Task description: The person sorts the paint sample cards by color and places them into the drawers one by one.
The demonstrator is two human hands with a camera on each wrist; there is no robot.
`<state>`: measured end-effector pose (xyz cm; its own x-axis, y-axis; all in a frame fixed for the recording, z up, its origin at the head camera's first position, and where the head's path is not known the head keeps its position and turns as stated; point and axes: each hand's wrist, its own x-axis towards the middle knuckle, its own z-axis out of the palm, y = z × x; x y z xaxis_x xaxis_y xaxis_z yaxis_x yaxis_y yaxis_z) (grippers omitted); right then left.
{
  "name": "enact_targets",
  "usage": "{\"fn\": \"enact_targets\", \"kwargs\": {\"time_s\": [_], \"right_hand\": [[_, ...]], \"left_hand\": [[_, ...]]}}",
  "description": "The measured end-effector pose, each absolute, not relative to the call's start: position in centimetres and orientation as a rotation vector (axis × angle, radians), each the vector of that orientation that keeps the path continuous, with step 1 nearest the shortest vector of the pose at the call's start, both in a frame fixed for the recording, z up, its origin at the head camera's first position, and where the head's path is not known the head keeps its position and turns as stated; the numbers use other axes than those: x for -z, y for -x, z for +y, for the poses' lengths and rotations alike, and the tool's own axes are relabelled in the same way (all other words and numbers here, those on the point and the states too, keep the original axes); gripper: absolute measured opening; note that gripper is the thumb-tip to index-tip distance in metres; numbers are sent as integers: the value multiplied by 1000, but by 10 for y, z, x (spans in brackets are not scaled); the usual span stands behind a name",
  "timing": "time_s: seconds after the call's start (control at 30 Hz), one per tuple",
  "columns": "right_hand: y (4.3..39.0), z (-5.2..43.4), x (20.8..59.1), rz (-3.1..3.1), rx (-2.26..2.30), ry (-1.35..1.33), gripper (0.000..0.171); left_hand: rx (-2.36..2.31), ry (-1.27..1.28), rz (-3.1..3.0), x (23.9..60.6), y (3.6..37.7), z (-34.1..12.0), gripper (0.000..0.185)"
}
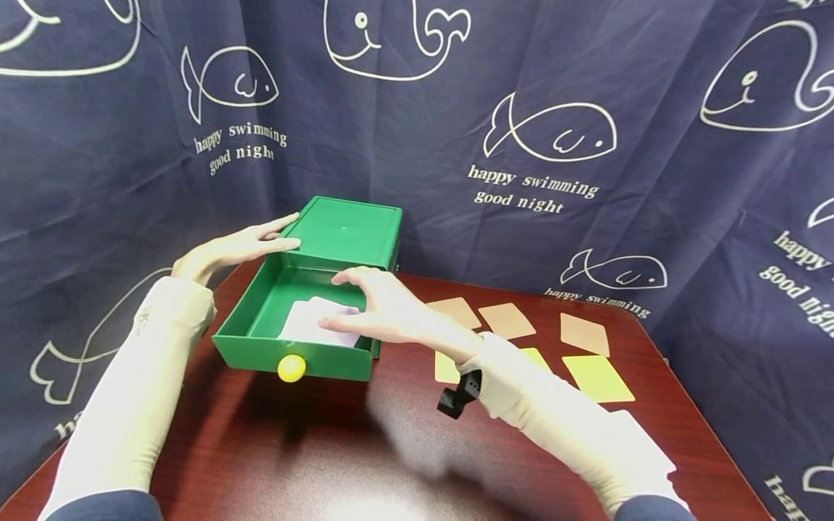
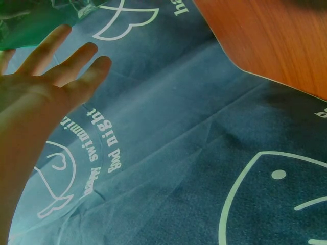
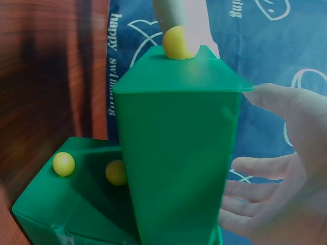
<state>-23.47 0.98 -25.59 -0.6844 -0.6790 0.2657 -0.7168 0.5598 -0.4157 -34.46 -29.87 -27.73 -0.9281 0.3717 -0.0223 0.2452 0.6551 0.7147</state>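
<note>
A green box (image 1: 348,228) stands at the table's back with its drawer (image 1: 257,318) pulled out toward me; the drawer has a yellow knob (image 1: 291,367). Pale cards (image 1: 313,322) lie inside it. My left hand (image 1: 250,242) rests with straight fingers against the box's top left edge. My right hand (image 1: 371,304) hovers over the drawer's right side, fingers spread, holding nothing. The left wrist view has the left hand (image 2: 56,71) flat beside the green box (image 2: 25,23). In the right wrist view the right hand (image 3: 276,194) is open beside the drawer (image 3: 179,153) and knob (image 3: 179,43).
On the dark red table (image 1: 293,463), right of the box, lie tan cards (image 1: 507,320) and yellow cards (image 1: 597,378). A white card (image 1: 641,438) shows by my right forearm. A navy curtain with whale prints (image 1: 554,130) hangs close behind and around the table.
</note>
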Motion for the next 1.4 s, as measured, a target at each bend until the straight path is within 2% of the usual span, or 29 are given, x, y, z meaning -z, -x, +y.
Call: {"fn": "enact_targets", "kwargs": {"time_s": [0.27,0.43,0.9,1.03,1.23,1.4], "right_hand": [[213,72,273,-2549,-876,-1057,48],[198,125,302,-2508,-846,-944,52],[185,269,371,-2558,-520,-390,64],[179,302,386,-2658,-455,-213,72],[170,348,410,-2872,-379,5,94],[165,375,423,-3001,-346,76,104]], "left_hand": [[-1197,-506,2657,279,345,-298,73],[-1227,-510,2639,281,344,-298,71],[-1234,-529,2649,282,344,-300,71],[-1224,-538,2667,281,345,-300,71],[-1222,-563,2657,282,347,-298,71],[-1211,-528,2670,281,343,-299,71]]}}
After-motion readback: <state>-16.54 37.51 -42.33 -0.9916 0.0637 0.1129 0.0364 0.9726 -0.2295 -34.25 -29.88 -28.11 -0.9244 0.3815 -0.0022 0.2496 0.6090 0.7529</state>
